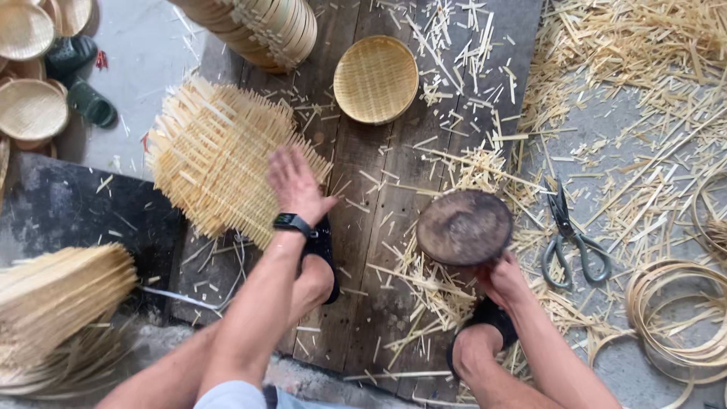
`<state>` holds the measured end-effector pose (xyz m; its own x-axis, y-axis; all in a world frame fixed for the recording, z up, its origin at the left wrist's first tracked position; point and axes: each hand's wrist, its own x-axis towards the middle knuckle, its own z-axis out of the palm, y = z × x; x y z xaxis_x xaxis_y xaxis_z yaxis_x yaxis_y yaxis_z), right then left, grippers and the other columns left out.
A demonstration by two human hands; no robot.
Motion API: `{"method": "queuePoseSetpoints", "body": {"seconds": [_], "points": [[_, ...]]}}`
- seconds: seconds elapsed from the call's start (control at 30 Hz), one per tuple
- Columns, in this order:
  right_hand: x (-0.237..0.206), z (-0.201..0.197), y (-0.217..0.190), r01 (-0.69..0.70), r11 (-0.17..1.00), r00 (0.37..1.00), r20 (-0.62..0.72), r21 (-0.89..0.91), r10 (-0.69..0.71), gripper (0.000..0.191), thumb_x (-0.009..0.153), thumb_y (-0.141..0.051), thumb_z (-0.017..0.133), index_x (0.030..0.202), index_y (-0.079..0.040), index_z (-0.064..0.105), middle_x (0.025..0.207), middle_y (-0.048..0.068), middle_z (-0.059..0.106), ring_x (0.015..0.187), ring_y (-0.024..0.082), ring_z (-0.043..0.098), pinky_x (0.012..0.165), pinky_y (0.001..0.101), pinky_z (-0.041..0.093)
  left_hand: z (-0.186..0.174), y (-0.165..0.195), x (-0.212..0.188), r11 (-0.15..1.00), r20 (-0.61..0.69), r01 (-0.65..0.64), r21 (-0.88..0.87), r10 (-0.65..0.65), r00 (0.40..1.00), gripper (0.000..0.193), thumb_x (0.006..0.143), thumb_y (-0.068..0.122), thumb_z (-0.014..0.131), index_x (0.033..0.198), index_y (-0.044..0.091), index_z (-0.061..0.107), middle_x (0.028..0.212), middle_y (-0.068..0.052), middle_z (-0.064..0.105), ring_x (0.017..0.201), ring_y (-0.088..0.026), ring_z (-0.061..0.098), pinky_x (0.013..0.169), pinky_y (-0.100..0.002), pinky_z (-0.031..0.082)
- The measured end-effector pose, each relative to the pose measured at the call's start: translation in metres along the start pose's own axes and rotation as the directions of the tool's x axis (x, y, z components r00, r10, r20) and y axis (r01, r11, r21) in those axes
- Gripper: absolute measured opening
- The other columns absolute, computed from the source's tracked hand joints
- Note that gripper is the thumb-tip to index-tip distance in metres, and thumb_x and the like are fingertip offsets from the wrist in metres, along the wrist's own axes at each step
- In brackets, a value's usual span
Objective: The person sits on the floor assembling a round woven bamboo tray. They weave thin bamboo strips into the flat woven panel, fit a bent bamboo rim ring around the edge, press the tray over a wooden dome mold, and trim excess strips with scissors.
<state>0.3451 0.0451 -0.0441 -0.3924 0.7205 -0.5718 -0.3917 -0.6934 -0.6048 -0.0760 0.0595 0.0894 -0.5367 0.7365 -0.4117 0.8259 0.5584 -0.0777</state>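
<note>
My left hand [294,184] lies flat with spread fingers on a stack of square woven bamboo mats [219,155] with loose strip ends sticking out. A black watch [292,223] is on that wrist. My right hand [501,277] grips the near edge of a round dark wooden block [463,226] that stands on the wooden plank floor [371,197]. A finished round woven bamboo tray [375,79] lies beyond, in the middle of the planks. My feet in black sandals rest below both hands.
Metal scissors [569,237] lie right of the block among bamboo offcuts. Coiled bamboo hoops [672,310] sit at the right. A stack of trays [261,26] leans at the top. More trays [30,110] and green shoes [87,98] are at the left, and a bundle of strips [60,291] at the lower left.
</note>
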Motion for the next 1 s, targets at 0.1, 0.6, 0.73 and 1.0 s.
{"method": "queuePoseSetpoints", "body": {"seconds": [0.1, 0.6, 0.73, 1.0], "points": [[-0.003, 0.012, -0.004, -0.004, 0.997, 0.998, -0.067, -0.080, -0.001, 0.026, 0.097, -0.001, 0.062, 0.123, 0.006, 0.061, 0.112, 0.016, 0.070, 0.091, 0.026, 0.070, 0.074, 0.0417, 0.058, 0.009, -0.045, -0.015, 0.992, -0.165, -0.072, -0.100, 0.055, 0.985, 0.107, 0.074, 0.031, 0.086, 0.156, 0.000, 0.025, 0.165, -0.028, 0.016, 0.152, -0.046, 0.014, 0.124, -0.051, 0.018], [-0.037, 0.013, 0.007, -0.076, 0.857, 0.973, -0.226, -0.510, -0.049, 0.036, 0.105, -0.026, 0.055, 0.123, 0.004, 0.064, 0.099, 0.017, 0.072, 0.079, 0.023, 0.071, 0.062, 0.0316, 0.058, 0.009, 0.015, -0.107, 0.647, -0.895, -0.760, -0.067, 0.298, 0.333, 0.040, 0.096, -0.010, 0.060, 0.134, 0.000, 0.064, 0.134, -0.020, 0.066, 0.125, -0.036, 0.067, 0.112, -0.045, 0.053], [-0.052, 0.007, -0.024, 0.033, 0.999, 0.993, -0.110, -0.011, -0.034, 0.059, 0.101, -0.052, 0.041, 0.123, -0.002, 0.064, 0.096, 0.007, 0.071, 0.083, 0.015, 0.072, 0.069, 0.0272, 0.061, 0.068, 0.085, -0.163, 0.435, -0.616, -0.900, -0.039, 0.699, 0.364, 0.058, 0.088, -0.014, 0.056, 0.141, 0.009, 0.061, 0.146, -0.018, 0.060, 0.138, -0.028, 0.058, 0.123, -0.043, 0.042], [-0.020, 0.013, -0.028, 0.032, 0.814, 0.938, -0.264, -0.579, -0.225, 0.035, 0.091, -0.005, 0.073, 0.124, 0.005, 0.064, 0.103, 0.008, 0.074, 0.085, 0.011, 0.067, 0.075, 0.0257, 0.056, 0.115, 0.101, -0.157, 0.336, -0.473, -0.856, -0.394, 0.724, 0.502, 0.058, 0.082, 0.019, 0.082, 0.134, 0.004, 0.062, 0.142, -0.019, 0.058, 0.138, -0.034, 0.050, 0.118, -0.046, 0.037]]}}
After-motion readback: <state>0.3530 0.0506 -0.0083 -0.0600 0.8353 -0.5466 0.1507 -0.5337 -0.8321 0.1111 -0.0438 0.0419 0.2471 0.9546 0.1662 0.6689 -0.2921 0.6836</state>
